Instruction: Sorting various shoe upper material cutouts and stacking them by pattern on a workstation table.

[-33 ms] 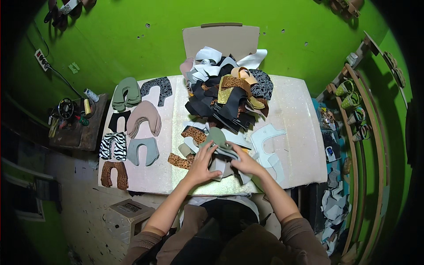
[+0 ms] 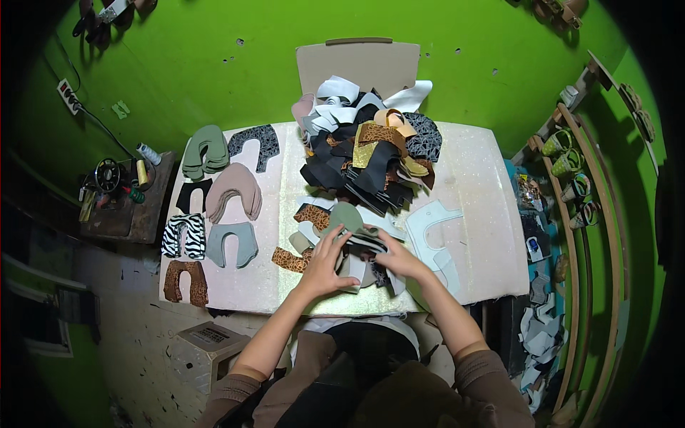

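Observation:
Near the table's front edge, both hands are on a loose bundle of cut shoe-upper pieces. At its far side stands an olive-green piece (image 2: 346, 216), with grey, beige and dark patterned pieces below and behind it. My left hand (image 2: 326, 269) grips the bundle's left side, its fingers against the green piece and its thumb stretched inward. On the right, my right hand (image 2: 398, 258) has its fingers curled in among the layers. How many layers each hand pinches is hidden. Leopard-print pieces (image 2: 291, 260) lie left of the bundle, and white pieces (image 2: 430, 227) lie to its right.
A big mixed heap of cut pieces (image 2: 374, 153) rises at the table's back middle. Sorted U-shaped stacks line the left side, including green (image 2: 203, 151), pink (image 2: 235, 187), grey (image 2: 232, 246) and zebra-print (image 2: 183, 235). A sandal rack (image 2: 571, 167) stands at right, a sewing machine (image 2: 107, 175) at left.
My right fingers have shifted slightly among the layers, and a dark patterned piece now shows between my hands. A green piece now shows under my right wrist. My left hand has barely moved.

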{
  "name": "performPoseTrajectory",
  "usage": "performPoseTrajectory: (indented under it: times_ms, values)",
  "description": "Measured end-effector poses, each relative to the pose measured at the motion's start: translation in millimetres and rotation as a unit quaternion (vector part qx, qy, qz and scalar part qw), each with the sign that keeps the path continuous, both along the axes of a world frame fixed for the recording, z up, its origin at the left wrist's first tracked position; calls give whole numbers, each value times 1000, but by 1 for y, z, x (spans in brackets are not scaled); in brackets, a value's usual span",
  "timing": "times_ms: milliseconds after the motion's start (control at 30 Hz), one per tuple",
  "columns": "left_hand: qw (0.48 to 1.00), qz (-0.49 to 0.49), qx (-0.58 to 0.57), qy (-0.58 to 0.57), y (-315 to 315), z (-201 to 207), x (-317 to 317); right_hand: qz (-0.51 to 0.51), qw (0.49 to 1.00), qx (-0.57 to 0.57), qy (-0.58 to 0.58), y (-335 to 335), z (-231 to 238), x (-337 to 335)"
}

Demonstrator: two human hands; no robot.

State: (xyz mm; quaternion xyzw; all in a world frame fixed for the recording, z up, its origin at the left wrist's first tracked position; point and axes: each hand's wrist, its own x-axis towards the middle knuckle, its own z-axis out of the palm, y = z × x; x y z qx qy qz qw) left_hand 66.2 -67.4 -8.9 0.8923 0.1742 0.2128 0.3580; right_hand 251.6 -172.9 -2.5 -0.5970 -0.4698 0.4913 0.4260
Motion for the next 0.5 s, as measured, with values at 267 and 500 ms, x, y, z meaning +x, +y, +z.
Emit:
performPoseTrajectory:
  times_ms: [267, 500]
  values:
    - [977, 160, 4, -141, 34, 21, -3, 100, 861, -60, 495, 41, 50, 8]
    - [965, 263, 5, -20, 49, 4, -27, 54, 965, -157, 202, 58, 28, 30]
